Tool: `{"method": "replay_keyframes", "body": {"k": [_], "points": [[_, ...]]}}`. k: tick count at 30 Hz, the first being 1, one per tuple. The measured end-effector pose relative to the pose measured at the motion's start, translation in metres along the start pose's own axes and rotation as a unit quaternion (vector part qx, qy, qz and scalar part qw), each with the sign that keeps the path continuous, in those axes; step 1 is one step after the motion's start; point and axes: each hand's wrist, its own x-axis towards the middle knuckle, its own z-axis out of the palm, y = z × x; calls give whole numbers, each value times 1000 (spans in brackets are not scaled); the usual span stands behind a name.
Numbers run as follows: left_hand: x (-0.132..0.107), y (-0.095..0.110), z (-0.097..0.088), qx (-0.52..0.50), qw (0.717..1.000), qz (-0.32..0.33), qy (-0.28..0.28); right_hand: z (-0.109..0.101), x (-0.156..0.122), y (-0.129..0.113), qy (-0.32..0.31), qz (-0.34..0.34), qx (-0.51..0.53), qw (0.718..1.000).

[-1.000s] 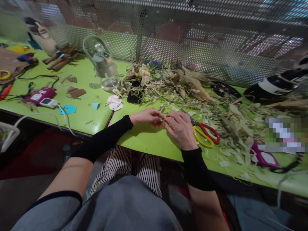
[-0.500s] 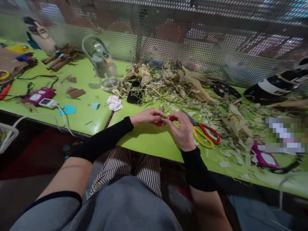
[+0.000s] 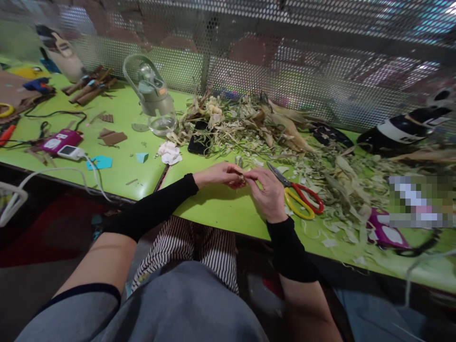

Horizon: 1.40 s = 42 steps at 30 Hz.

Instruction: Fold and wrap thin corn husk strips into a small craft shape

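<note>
Left hand (image 3: 226,174) and right hand (image 3: 268,194), fingertips of each pinching one small pale piece (image 3: 242,177), mostly hidden, between them over the green surface (image 3: 221,209). Scissors (image 3: 289,184), one pair, red and yellow handles, beside the right hand. Dry husk shreds (image 3: 249,121), heaped beyond. Black phone (image 3: 195,144), partly under shreds. Lidded water bottle (image 3: 156,97), left of heap.

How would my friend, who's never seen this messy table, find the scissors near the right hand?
Start at the long green table and find the person's right hand. Just to its right, next to dry, pale leafy scraps, lie the scissors. Unlike the dull scraps around them, they have one bright red handle loop and one yellow.
</note>
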Motion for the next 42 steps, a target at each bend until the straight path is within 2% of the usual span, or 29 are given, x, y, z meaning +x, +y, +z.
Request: {"method": "replay_keyframes", "body": {"k": [6,12,19,22,26,30,35,42], "points": [[-4,7,5,0,1000,15,-1,-1,0,2,41,5,-15,999],[-5,8,6,24,1000,8,-2,-4,2,6,14,14,5,1000],[-2,2,0,-4,999,16,-33,-4,3,2,18,29,22,999],[-1,-1,-1,-18,999,25,-42,-2,3,4,41,13,9,999],[0,-4,2,-32,999,33,-21,0,2,5,68,-28,-17,997],[-1,-3,5,-59,997,40,15,-1,1,3,66,-51,-22,996],[-1,-1,5,-40,998,37,7,-3,1,1,59,-16,27,998],[-1,0,5,12,997,74,-23,-6,3,-1,38,10,81,996]]}}
